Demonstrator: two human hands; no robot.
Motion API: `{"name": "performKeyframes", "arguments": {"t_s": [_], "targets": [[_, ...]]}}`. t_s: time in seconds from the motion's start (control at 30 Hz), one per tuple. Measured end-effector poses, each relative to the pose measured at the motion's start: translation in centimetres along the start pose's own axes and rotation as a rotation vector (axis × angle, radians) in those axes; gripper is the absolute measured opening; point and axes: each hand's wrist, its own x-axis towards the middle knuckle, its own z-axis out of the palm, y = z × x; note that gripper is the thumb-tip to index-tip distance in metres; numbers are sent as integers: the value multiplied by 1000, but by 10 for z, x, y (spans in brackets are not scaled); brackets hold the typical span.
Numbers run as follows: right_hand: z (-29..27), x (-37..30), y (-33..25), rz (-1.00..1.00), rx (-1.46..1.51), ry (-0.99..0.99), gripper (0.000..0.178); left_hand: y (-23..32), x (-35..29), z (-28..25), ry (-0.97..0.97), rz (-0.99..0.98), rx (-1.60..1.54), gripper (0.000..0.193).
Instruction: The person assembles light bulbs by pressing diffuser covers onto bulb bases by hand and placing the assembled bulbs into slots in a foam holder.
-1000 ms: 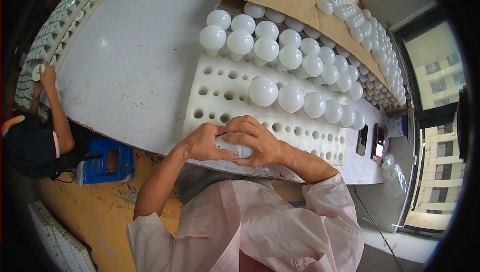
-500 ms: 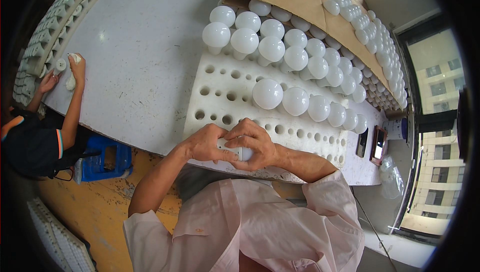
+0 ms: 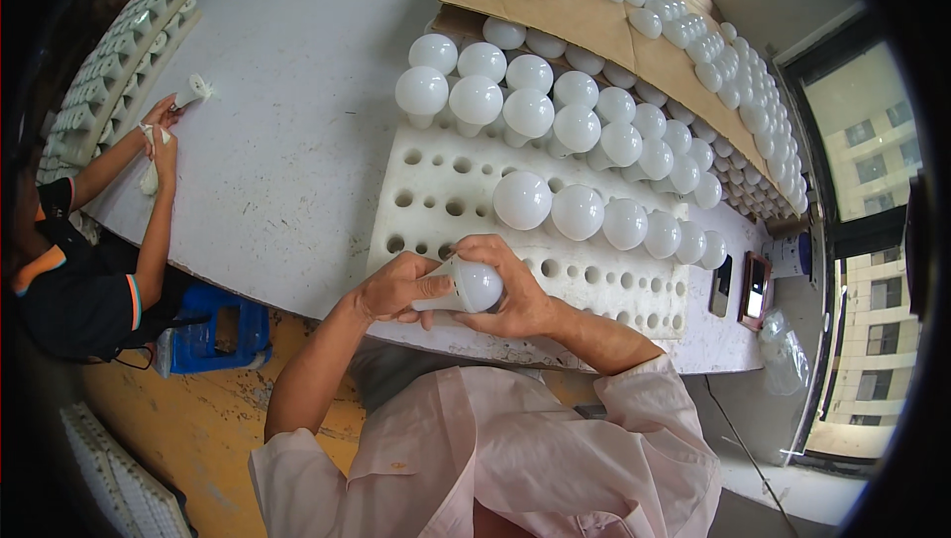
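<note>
Between my two hands, close in front of my chest, lies a white light bulb (image 3: 477, 286) with its round dome toward the right. My left hand (image 3: 401, 285) is closed around the bulb's base end. The fingers of my right hand (image 3: 512, 290) wrap round the dome from above and below. Both hands are at the near edge of a white foam tray (image 3: 421, 206) full of round holes. Beyond my hands a row of bulbs (image 3: 578, 212) stands in the tray, and further rows of bulbs (image 3: 528, 112) fill its far side.
Cardboard (image 3: 584, 13) lies at the back among many more bulbs. A phone (image 3: 722, 283) and a framed object (image 3: 756, 285) sit at the right. At the left, a co-worker's hands (image 3: 163, 127) hold a white part (image 3: 188, 92) beside stacked trays (image 3: 109, 72). Below is a blue stool (image 3: 213, 330).
The bulb has turned in my hands, so its dome now shows between them. The co-worker's hands have shifted, and a white part is now held farther out over the table.
</note>
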Motion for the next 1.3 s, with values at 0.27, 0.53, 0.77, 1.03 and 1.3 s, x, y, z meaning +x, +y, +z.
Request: {"name": "performKeyframes", "arguments": {"t_s": [0.27, 0.53, 0.77, 1.03, 1.3], "targets": [[-49, 25, -45, -239, -384, 68, 73, -13, -8, 2, 132, 178, -168, 41], [-58, 81, -39, -102, -821, -162, 67, -16, -8, 6, 223, 247, -32, 21], [-52, 84, -23, -11, -992, -253, 62, -14, -14, 9, 243, 243, 1, 25], [-80, 104, -45, 1, -821, -128, 59, -22, -9, 7, 238, 280, -44, 23], [-145, 213, -8, 12, -875, 33, 65, -7, -22, -6, 214, 361, -11, 25]]}}
